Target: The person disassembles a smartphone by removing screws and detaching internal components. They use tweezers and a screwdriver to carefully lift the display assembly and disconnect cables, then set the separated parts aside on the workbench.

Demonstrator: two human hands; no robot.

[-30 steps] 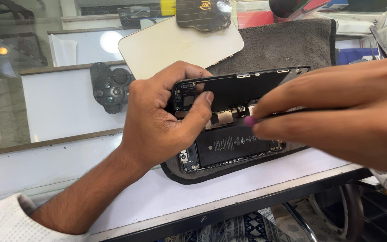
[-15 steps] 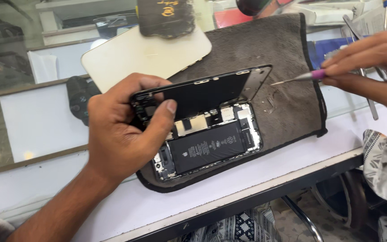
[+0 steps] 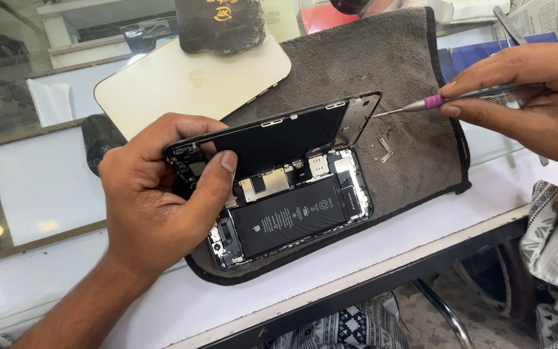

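The phone [image 3: 292,213] lay opened on a grey cloth [image 3: 382,71] at the edge of the white bench [image 3: 421,239], its screen [image 3: 272,139] tilted up along the far side like a book cover, the battery [image 3: 289,216] and boards bare beneath. The screen looked thin, stiff and light, likely brittle, and probably tied to the body by fine cables; it seemed safest held by its edges, with no twist and no wider swing. The left hand [image 3: 156,194] gripped the near end of the screen, thumb pressed on the inner face and fingers curled behind, forearm coming in from the lower left. The right hand [image 3: 524,90] was well to the right of the phone, fingers pinched on a slim screwdriver [image 3: 440,100] with a purple collar, its tip pointing toward the screen's far corner without touching it. A small metal bracket [image 3: 385,150] lay on the cloth just beside the phone. A cream tablet [image 3: 195,81] lay face down behind.
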